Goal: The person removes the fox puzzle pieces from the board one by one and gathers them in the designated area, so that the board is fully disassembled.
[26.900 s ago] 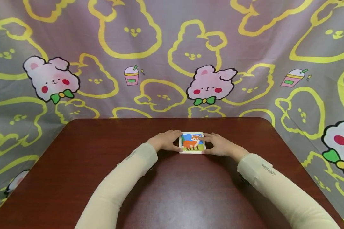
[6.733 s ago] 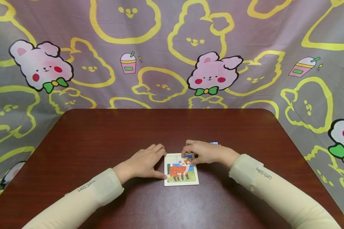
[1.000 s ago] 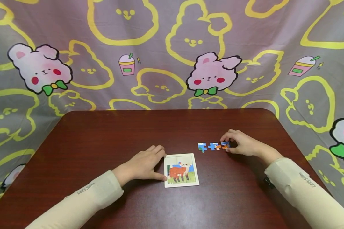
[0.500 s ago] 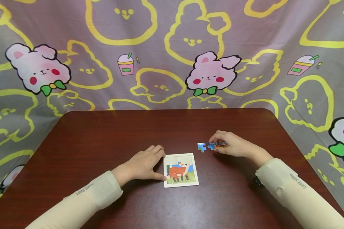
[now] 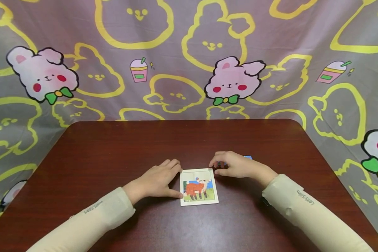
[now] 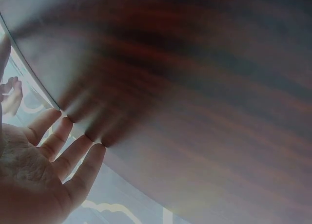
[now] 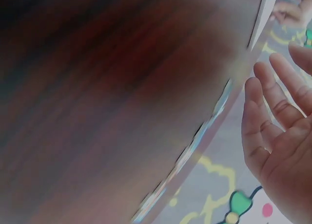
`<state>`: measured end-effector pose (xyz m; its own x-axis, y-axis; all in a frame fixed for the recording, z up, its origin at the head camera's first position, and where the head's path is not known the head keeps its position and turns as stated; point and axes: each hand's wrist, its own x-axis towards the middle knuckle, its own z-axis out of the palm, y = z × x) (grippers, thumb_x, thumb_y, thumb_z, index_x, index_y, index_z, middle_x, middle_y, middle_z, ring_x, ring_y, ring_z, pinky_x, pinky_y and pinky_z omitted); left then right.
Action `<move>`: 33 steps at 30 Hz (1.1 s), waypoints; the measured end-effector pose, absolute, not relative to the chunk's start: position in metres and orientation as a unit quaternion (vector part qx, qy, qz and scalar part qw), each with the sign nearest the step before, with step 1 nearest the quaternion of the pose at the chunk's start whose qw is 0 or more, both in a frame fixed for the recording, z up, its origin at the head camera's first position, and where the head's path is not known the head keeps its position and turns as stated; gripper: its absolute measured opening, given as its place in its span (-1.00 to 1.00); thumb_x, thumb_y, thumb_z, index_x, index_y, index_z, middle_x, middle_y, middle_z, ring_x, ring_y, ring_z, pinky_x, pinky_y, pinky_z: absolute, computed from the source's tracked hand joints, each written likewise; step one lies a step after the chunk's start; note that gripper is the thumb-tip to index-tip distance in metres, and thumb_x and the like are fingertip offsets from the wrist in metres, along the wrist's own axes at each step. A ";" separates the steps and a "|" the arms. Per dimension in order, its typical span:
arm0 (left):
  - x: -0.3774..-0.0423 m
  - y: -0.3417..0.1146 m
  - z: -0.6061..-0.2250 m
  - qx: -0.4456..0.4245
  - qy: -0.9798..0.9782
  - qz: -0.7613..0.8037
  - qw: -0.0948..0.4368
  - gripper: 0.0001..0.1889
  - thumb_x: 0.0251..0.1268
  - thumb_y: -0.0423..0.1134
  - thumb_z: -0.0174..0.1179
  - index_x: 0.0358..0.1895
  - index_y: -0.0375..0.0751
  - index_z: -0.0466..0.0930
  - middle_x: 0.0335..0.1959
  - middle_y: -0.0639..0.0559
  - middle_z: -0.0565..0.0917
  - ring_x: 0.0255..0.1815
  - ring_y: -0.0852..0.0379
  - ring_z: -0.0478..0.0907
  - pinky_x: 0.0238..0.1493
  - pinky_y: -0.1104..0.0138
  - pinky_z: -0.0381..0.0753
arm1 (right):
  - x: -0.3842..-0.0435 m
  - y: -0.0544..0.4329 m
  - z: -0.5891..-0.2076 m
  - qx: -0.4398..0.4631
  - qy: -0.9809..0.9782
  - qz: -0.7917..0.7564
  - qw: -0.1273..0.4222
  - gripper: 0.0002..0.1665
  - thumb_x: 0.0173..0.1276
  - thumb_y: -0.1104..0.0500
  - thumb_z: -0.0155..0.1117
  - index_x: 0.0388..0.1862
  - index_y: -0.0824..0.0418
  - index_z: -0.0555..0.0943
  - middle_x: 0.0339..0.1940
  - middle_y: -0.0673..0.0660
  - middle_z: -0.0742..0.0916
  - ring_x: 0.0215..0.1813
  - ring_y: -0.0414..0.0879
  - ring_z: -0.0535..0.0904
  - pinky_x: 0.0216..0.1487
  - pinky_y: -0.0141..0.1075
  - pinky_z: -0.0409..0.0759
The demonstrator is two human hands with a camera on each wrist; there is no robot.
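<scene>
In the head view a jigsaw tray [image 5: 199, 203] with a pale wooden rim lies flat on the table. Fox picture pieces [image 5: 194, 189] fill its lower part; bare board shows along the top. My left hand [image 5: 155, 179] rests at the tray's left edge, fingers by the upper corner and thumb by the lower one. Near the upper right corner is my right hand [image 5: 236, 165], fingers loosely bent. Loose jigsaw pieces [image 5: 248, 157] lie beneath and behind it, mostly hidden. The right wrist view shows these pieces [image 7: 192, 143] edge-on in a row, and nothing in that palm.
The dark red-brown table [image 5: 129, 143] has rounded far corners. A grey-pink cloth [image 5: 176, 42] with cartoon rabbits hangs behind it and along both sides.
Over the last second my right hand has moved left along the loose pieces to the tray's upper right corner. Since the oldest frame, the fox picture's top pieces have left the tray.
</scene>
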<state>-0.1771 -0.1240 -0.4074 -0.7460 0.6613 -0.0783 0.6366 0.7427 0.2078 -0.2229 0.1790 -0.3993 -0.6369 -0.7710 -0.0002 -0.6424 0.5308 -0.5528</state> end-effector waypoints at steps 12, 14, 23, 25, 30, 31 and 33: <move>-0.179 -0.124 -0.407 0.351 0.930 0.081 0.071 -0.20 -0.04 0.39 0.37 0.12 -0.13 0.47 0.13 0.05 0.46 0.07 0.08 0.43 -0.13 0.19 0.60 | -0.213 0.139 -0.396 -0.456 0.846 -0.234 0.145 -0.78 0.36 0.19 0.33 -0.03 0.15 0.70 -0.16 -0.01 0.66 -0.11 -0.14 0.54 -0.02 -0.28 0.55; -0.179 -0.124 -0.408 0.351 0.930 0.083 0.072 -0.21 -0.04 0.39 0.37 0.12 -0.13 0.47 0.13 0.05 0.46 0.07 0.08 0.43 -0.14 0.19 0.60 | -0.211 0.134 -0.396 -0.460 0.846 -0.226 0.145 -0.78 0.37 0.17 0.32 -0.03 0.15 0.70 -0.14 -0.02 0.67 -0.06 -0.13 0.53 0.04 -0.26 0.53; -0.180 -0.124 -0.409 0.358 0.927 0.088 0.066 -0.23 -0.05 0.38 0.38 0.09 -0.11 0.46 0.12 0.05 0.45 0.05 0.07 0.43 -0.20 0.21 0.60 | -0.208 0.116 -0.398 -0.471 0.843 -0.202 0.162 -0.75 0.37 0.17 0.30 0.00 0.14 0.71 -0.13 -0.04 0.65 0.00 -0.15 0.47 0.14 -0.25 0.50; -0.181 -0.125 -0.409 0.358 0.927 0.090 0.066 -0.23 -0.05 0.38 0.38 0.09 -0.11 0.46 0.12 0.05 0.45 0.05 0.07 0.43 -0.21 0.21 0.60 | -0.208 0.113 -0.398 -0.474 0.845 -0.190 0.158 -0.74 0.37 0.16 0.30 0.01 0.14 0.72 -0.14 -0.03 0.64 -0.01 -0.16 0.47 0.14 -0.26 0.50; -0.180 -0.125 -0.409 0.355 0.928 0.090 0.069 -0.23 -0.05 0.38 0.38 0.10 -0.11 0.46 0.13 0.06 0.45 0.06 0.07 0.43 -0.23 0.20 0.60 | -0.206 0.107 -0.397 -0.476 0.847 -0.174 0.162 -0.74 0.36 0.16 0.31 0.01 0.14 0.71 -0.14 -0.03 0.63 -0.03 -0.17 0.46 0.11 -0.28 0.50; -0.180 -0.125 -0.409 0.355 0.928 0.090 0.069 -0.22 -0.05 0.38 0.38 0.10 -0.11 0.46 0.13 0.06 0.45 0.07 0.07 0.43 -0.23 0.20 0.60 | -0.205 0.107 -0.397 -0.476 0.847 -0.173 0.164 -0.74 0.36 0.16 0.32 0.01 0.13 0.71 -0.15 -0.04 0.63 -0.03 -0.17 0.46 0.10 -0.29 0.50; -0.180 -0.125 -0.409 0.353 0.929 0.089 0.070 -0.22 -0.05 0.38 0.38 0.10 -0.11 0.46 0.14 0.05 0.45 0.09 0.07 0.43 -0.22 0.19 0.60 | -0.204 0.105 -0.397 -0.473 0.847 -0.175 0.170 -0.75 0.34 0.18 0.33 -0.01 0.13 0.71 -0.15 -0.03 0.63 -0.04 -0.17 0.45 0.08 -0.30 0.49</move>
